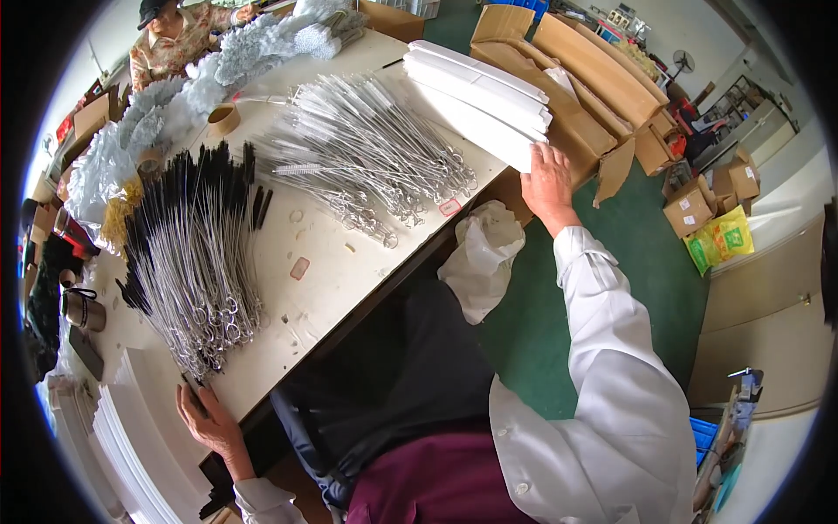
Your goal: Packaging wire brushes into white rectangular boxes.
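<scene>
My right hand (548, 182) reaches out to the right end of a stack of long white flat cardboard pieces (480, 98) at the table's far right edge, fingers resting on it. My left hand (206, 417) lies at the near edge of the white table (340, 275), fingers curled by the loop ends of a heap of black-tipped wire brushes (194, 262). A second heap of white-bristled wire brushes (367, 148) fills the middle of the table. Another stack of white cardboard pieces (131, 445) lies left of my left hand.
A person (179, 35) sits at the far end behind white fluffy brush heads (244, 52). A tape roll (223, 118) lies nearby. Open brown cartons (594, 96) stand on the green floor to the right. A white plastic bag (482, 258) hangs at the table's edge.
</scene>
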`<state>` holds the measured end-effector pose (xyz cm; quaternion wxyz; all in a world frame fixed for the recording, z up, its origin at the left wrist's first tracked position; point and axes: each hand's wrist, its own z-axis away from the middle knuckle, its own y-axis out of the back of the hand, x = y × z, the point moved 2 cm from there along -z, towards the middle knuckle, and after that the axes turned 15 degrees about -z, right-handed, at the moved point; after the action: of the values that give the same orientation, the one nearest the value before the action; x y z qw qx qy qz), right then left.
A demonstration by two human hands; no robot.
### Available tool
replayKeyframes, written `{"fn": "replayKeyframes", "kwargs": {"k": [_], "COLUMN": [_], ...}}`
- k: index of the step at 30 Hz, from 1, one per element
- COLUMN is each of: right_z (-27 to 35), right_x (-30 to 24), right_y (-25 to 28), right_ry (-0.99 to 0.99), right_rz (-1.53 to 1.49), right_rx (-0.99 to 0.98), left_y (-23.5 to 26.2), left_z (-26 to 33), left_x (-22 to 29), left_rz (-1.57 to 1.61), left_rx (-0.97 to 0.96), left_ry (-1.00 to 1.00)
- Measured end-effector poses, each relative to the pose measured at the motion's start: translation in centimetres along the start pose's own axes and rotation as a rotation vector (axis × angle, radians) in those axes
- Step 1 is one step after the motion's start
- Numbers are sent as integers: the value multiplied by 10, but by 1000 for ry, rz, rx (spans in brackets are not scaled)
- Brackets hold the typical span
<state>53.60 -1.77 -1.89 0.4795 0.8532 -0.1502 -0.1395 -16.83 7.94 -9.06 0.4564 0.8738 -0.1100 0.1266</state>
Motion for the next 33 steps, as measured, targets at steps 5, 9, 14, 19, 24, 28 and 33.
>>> {"fn": "replayKeyframes", "kwargs": {"k": [5,9,14,19,24,28,33], "right_z": [-3,-4,29,90,131,140,147], "right_x": [7,-24,-130,-215,-255,-256,-247], "right_y": [22,42,66,58,37,26,27], "right_ry": [-4,-171,-410,-513,-711,-775,-714], "right_rz": [2,-646,-1726,-2052,-2001,-1971,-1939], "right_rx": [113,211,-350,-871,-1256,-1268,-1209], "left_y": [5,5,56,83,58,29,38], "left_z": [-2,1,3,0,-1,7,-2], "left_x": [6,2,63,170,220,220,226], "left_rz": [-83,-119,37,182,184,113,147], "left_rx": [43,86,161,4,-186,-325,-378], "left_ry": [-74,-91,-267,-664,-891,-1001,-1033]}}
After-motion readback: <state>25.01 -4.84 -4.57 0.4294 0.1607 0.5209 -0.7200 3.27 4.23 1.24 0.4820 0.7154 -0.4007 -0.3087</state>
